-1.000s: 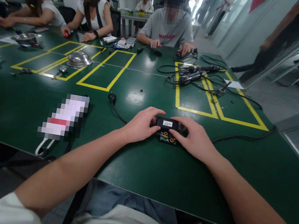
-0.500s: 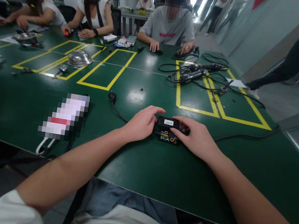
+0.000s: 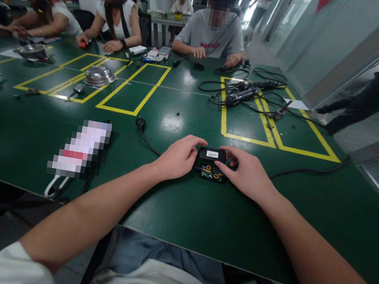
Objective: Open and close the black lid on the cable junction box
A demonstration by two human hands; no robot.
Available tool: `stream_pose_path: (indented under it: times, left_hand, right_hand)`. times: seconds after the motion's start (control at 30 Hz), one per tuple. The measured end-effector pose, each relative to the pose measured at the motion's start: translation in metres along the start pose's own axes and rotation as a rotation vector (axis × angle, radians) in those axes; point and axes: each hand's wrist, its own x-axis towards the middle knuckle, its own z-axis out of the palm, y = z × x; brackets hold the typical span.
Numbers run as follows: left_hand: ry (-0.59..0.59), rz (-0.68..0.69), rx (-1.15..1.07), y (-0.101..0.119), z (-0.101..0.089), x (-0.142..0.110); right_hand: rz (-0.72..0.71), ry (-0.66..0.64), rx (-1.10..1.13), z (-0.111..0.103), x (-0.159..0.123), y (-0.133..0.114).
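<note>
Between my two hands is a black plastic cover (image 3: 212, 154) with a white label. Right below it, nearer to me, lies a small black case with an exposed circuit board (image 3: 211, 173), where copper coils show. My left hand (image 3: 180, 157) is curled at the cover's left end, index finger along its upper corner; the thumb is partly hidden. My right hand (image 3: 248, 172) pinches the cover's right end, its thumb lying over the gap between cover and case. A black cord with a plug (image 3: 140, 123) runs in behind my left hand, and another cord (image 3: 309, 174) leads off to the right.
A phone-like device (image 3: 81, 148) lies to the left, blurred out. Farther off are a metal bowl (image 3: 100, 76), small metal parts (image 3: 77, 90), and tangled cables with black tools (image 3: 243, 95) inside yellow tape outlines. Several people sit around the green table (image 3: 170, 211).
The cover sits slightly farther from the case, so more of the circuit board shows. My hands barely moved. The view shifted a little, and a standing person's leg at the right changed position.
</note>
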Motion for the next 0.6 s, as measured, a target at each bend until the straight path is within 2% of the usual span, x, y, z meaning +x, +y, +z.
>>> stream_pose_path:
  times: [0.27,0.37,0.6]
  left_hand:
    - [-0.046,0.018,0.071,0.005,-0.003,0.000]
    - [-0.078,-0.015,0.146,0.012,-0.008,-0.002]
    - [-0.296,-0.135,0.463,0.033,-0.019,-0.004]
  right_hand:
    - [0.028,-0.032,0.008,0.000,0.001,0.001]
    - [0.035,-0.033,-0.006,-0.001,0.002,-0.001]
    - [0.149,-0.080,-0.234,-0.020,0.002,-0.011]
